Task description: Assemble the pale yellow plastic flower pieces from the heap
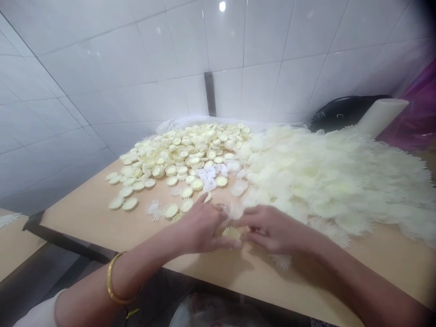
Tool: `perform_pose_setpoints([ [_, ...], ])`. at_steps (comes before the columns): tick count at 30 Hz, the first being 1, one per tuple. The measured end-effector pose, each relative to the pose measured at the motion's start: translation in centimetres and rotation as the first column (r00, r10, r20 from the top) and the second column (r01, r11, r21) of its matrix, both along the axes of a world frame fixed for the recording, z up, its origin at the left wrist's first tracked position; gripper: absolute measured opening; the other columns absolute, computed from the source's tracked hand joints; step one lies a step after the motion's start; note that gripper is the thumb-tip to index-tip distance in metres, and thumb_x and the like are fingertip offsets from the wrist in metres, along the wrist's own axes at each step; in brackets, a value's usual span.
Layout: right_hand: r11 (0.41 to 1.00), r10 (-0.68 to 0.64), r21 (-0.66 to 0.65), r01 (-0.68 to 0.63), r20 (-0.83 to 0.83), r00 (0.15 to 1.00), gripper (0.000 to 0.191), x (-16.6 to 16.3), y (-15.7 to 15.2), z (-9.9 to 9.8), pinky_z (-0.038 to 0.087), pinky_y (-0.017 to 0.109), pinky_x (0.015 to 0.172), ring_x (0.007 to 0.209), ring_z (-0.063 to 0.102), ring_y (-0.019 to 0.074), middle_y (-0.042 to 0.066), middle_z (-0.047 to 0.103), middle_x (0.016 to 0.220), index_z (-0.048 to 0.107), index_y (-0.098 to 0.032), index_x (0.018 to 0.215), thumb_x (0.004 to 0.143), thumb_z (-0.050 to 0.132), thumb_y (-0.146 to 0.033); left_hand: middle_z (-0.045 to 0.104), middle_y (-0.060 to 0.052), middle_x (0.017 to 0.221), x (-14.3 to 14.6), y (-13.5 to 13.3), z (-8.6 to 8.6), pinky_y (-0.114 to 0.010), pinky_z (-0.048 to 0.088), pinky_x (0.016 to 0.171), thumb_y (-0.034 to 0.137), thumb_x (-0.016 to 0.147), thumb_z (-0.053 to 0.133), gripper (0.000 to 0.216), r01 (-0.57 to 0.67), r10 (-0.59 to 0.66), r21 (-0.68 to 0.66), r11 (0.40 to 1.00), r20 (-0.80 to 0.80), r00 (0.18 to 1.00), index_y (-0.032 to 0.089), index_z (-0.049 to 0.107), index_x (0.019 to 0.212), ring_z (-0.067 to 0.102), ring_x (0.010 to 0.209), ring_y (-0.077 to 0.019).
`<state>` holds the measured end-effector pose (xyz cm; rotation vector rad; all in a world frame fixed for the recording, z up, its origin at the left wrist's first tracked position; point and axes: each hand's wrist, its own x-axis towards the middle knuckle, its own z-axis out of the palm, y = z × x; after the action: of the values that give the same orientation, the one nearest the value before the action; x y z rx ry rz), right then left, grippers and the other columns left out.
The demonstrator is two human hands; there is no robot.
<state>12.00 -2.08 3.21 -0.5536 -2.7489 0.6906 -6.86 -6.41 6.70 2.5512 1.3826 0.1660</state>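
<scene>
Between my two hands, low over the front of the table, is a pale yellow disc with a toothed edge (231, 233). My left hand (202, 225) curves around its left side, thumb stretched below it and fingers above. My right hand (272, 227) comes in from the right with fingers bent together close to the disc's edge; what its fingertips grip is hidden. Just beyond the fingers lies something clear and shiny (226, 204), partly covered. A thin toothed piece (282, 261) lies under my right wrist.
Cupped yellow discs (184, 154) are heaped at the back left of the table (81, 213). Thin, translucent frilly pieces (327, 177) form a large pile on the right. Crumpled white scraps (207, 176) lie between. Behind are a white cylinder (383, 118), a black bag (340, 111) and the tiled wall.
</scene>
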Motion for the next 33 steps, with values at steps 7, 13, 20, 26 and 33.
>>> perform_pose_setpoints([
  [7,0.974,-0.061,-0.221,0.040,-0.092,0.994,0.025,0.9,0.7,0.3,0.038,0.022,0.052,0.057,0.050,0.0101,0.004,0.059,0.070,0.063,-0.014,0.087,0.085,0.040,-0.025,0.061,-0.004,0.066,0.4,-2.8,-1.1,-0.036,0.044,0.079,0.017,0.081,0.044,0.013,-0.130,-0.035,0.452,0.883,0.339,0.940,0.016,0.057,0.077,0.055,0.066,-0.0144],
  [13,0.981,-0.081,-0.185,0.065,-0.081,0.993,0.023,0.7,0.8,0.3,0.040,0.024,0.058,0.062,0.052,0.0116,0.005,0.061,0.074,0.064,-0.014,0.090,0.083,0.043,-0.019,0.049,-0.024,0.119,1.6,-4.7,-6.5,-0.043,0.039,0.093,0.005,0.075,0.040,0.041,0.204,-0.197,0.366,0.908,-0.057,0.979,0.001,0.043,0.115,0.039,0.118,-0.0281],
  [20,0.984,-0.088,-0.160,0.077,-0.063,0.994,0.024,0.6,0.6,0.3,0.040,0.024,0.058,0.062,0.052,0.0119,0.006,0.061,0.074,0.064,-0.014,0.090,0.084,0.041,-0.021,0.047,-0.025,0.121,0.9,-4.3,-7.6,-0.046,0.038,0.095,0.004,0.074,0.040,0.044,0.158,-0.143,0.395,0.905,-0.066,0.987,0.001,0.040,0.118,0.036,0.120,-0.0295],
  [26,0.986,-0.083,-0.147,0.074,-0.057,0.995,0.025,0.6,0.7,0.1,0.039,0.024,0.058,0.063,0.052,0.0119,0.006,0.060,0.074,0.063,-0.014,0.090,0.085,0.040,-0.019,0.058,-0.020,0.104,1.2,-4.9,-7.4,-0.041,0.043,0.091,0.003,0.073,0.042,0.033,0.159,-0.180,0.462,0.872,0.001,0.984,0.003,0.050,0.105,0.048,0.109,-0.0272],
  [33,0.984,-0.058,-0.169,0.048,-0.055,0.997,0.024,0.4,0.2,0.1,0.039,0.024,0.057,0.062,0.050,0.0119,0.005,0.058,0.073,0.063,-0.015,0.086,0.085,0.040,-0.022,0.059,-0.013,0.089,0.0,-5.1,-3.9,-0.040,0.047,0.082,0.006,0.071,0.053,0.030,-0.083,-0.133,0.654,0.752,0.274,0.952,0.011,0.050,0.100,0.053,0.092,-0.0216],
])
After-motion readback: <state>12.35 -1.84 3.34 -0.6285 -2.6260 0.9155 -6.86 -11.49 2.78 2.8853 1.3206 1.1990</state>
